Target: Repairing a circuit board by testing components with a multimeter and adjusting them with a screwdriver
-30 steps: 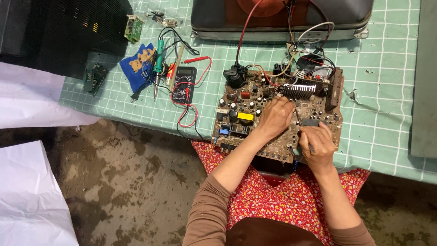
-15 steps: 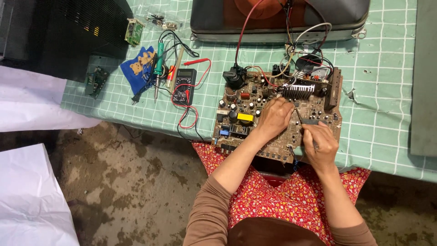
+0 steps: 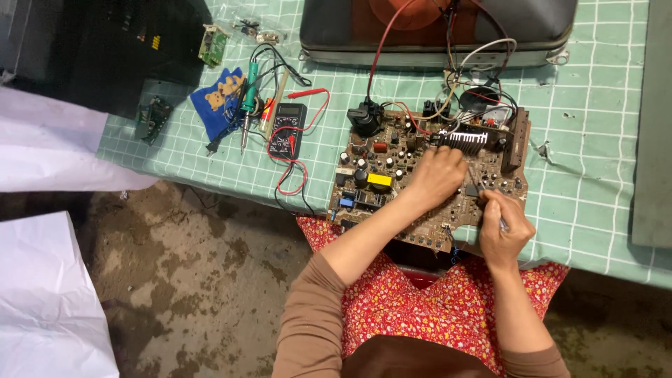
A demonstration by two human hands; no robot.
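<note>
A brown circuit board (image 3: 378,183) crowded with components lies at the front edge of the green checked table (image 3: 581,175). My left hand (image 3: 435,176) rests palm down on the middle of the board, fingers curled against it. My right hand (image 3: 502,225) is closed around a thin metal tool (image 3: 477,183) whose tip touches the board just right of my left hand. Red, black and white wires (image 3: 483,70) run from the board's far side up to a grey casing (image 3: 434,28) at the back.
A black multimeter (image 3: 287,130) with red and black leads lies left of the board. Further left are a green-handled soldering iron (image 3: 248,98), a blue cloth (image 3: 217,98) and small circuit boards (image 3: 213,43). White sheets (image 3: 49,294) lie on the stained floor at left.
My right hand has shifted slightly along the board with the tool. My left hand stays pressed on the board. The view has moved a little.
</note>
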